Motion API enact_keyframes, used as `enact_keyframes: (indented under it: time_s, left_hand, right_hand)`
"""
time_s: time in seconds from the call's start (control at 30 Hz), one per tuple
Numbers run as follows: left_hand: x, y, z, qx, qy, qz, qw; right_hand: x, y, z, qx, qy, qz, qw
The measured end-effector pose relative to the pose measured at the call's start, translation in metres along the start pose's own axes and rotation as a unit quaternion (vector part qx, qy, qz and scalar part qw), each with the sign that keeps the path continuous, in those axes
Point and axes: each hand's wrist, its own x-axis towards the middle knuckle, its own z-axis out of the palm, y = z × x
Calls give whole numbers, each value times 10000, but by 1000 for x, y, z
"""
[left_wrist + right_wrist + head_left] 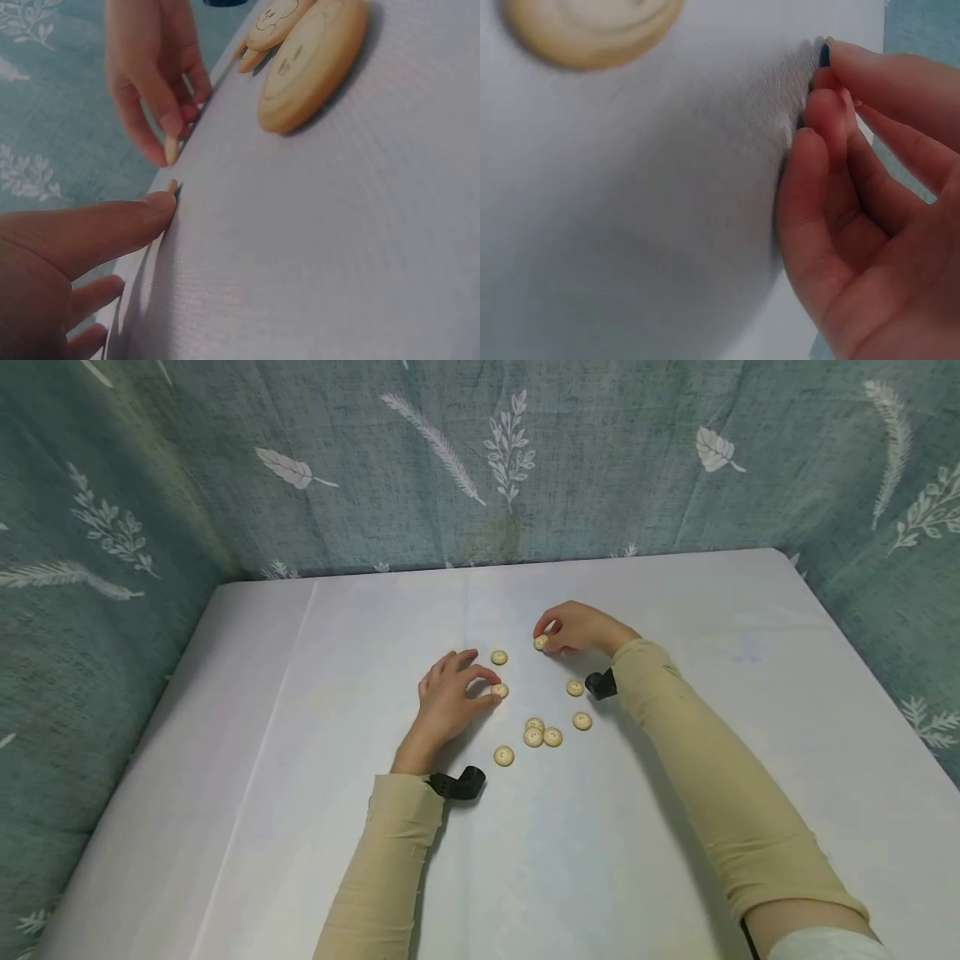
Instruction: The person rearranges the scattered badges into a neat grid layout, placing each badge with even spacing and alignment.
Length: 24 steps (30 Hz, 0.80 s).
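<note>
- Left hand: thumb and index finger nearly closed, pinching a first disc by its edge; remaining fingers spread.
- Right hand: farther and to the right; thumb and fingertips pinching a second disc; other fingers curled loosely.
- Discs, general: round, tan; small drawn faces on those seen closely from the left wrist.
- Far disc: lying flat, just beyond the first disc, between the two hands.
- Upper right disc: flat, near the right wrist.
- Lower right disc: flat, slightly nearer than the preceding.
- Cluster of three discs: close together, near side of the hands; the farthest partly hidden by its neighbour.
- Near disc: flat, left of the cluster, apart.
- Desk: white covering.
- Sleeves: tan, both arms.
- Wrist cameras: black, one per wrist.
- Curtain: green, white leaf pattern; far, left and right sides.
</note>
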Motion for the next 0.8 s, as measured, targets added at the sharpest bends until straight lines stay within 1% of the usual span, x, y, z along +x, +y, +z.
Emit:
enact_keyframes:
  time_s: [0.27,0.4,0.6,0.8]
  left_hand:
    - [-1,0,1,33,-27,1,10000]
    - [-1,1,1,46,-45,-30,10000]
    - [-1,2,0,31,-80,-46,10000]
    - [0,2,-1,25,-74,-48,10000]
  right_hand:
    - [11,-8,4,46,132,-34,9999]
    - [17,-13,5,-23,174,-70,9998]
    - [26,-21,9,-45,254,-28,9997]
    - [31,-29,14,-173,397,-161,9989]
